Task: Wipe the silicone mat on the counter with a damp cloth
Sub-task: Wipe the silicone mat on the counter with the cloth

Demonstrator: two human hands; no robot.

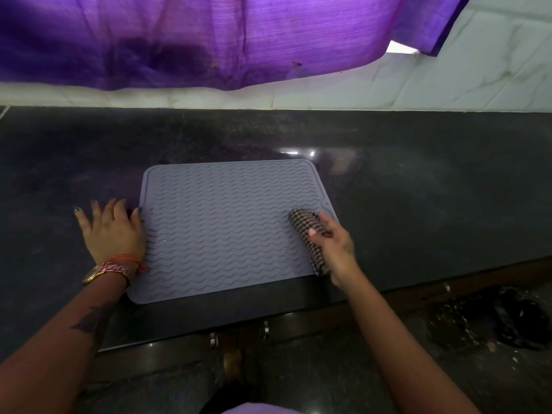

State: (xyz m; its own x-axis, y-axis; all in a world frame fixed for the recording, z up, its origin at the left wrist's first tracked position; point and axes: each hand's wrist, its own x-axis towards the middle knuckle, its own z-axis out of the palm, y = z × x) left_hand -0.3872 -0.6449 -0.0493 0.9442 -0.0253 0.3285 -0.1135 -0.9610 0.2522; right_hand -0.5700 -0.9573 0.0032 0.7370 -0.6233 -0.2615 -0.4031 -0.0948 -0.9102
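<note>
A grey silicone mat (227,228) with wavy ridges lies flat on the dark stone counter (418,189), near its front edge. My right hand (334,249) grips a bunched checked cloth (304,225) and holds it down on the mat's right side, close to the right edge. My left hand (112,228) rests flat on the counter with fingers spread, its thumb touching the mat's left edge.
A purple fabric (209,40) hangs over the white tiled wall (478,70) behind the counter. The counter's front edge runs just below the mat, with drawer handles (265,328) beneath it. Dark debris (507,321) lies on the floor at the right.
</note>
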